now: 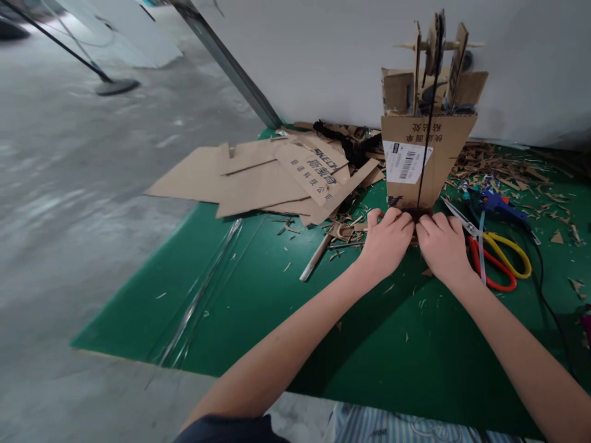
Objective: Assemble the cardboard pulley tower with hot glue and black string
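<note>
A cardboard tower (431,160) stands upright against the wall, wider at the top than at its foot. A cardboard wheel (434,46) sits on a wooden stick (474,44) between two upright strips. Over the wheel hangs a black cord (425,154), running down the tower's front to a dark spot between my hands. My left hand (388,241) is at the tower's foot, fingers curled and closed. Close beside it, my right hand (442,247) is closed the same way. What the fingertips hold is hidden behind my knuckles.
Scissors with red and yellow handles (505,261) and a blue glue gun (501,206) lie right of my right hand. Flat cardboard sheets (258,175) lie to the left. A glue stick (316,257) and cardboard scraps are scattered over the green board (277,320).
</note>
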`<state>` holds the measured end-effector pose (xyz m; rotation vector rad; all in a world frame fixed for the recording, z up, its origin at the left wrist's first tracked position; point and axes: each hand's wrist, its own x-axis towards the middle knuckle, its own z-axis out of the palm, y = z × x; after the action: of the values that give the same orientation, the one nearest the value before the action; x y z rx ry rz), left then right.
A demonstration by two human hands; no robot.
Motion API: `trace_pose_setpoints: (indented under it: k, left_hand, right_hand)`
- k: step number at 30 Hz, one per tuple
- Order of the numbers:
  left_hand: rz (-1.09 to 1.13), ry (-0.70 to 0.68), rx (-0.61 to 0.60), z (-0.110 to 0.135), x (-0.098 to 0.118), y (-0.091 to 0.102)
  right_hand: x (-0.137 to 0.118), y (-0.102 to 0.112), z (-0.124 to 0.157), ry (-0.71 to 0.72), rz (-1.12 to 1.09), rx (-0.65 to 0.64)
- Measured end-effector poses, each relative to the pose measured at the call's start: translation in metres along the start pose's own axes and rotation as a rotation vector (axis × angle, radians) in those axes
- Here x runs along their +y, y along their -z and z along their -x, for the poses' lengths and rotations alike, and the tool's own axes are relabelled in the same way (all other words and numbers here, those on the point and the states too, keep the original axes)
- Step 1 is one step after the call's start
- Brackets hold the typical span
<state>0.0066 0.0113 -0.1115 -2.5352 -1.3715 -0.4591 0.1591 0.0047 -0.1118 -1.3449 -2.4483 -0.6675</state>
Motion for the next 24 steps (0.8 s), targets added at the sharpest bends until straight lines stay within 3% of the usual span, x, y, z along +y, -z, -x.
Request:
trace_pose_setpoints:
  k: [15,24]
  left_hand:
    - [-0.157,-0.109,-0.004,0.0074,0.0018,-0.0022]
    - [-0.056,-0.037,0.018,0.0029,0.0005,-0.0025]
  right_hand:
    - [0.0006,-0.0004,0.0080,0.041,-0.007,-0.086]
    - [-0.0001,0.0015,0.0019,-0.011,-0.046,-0.032]
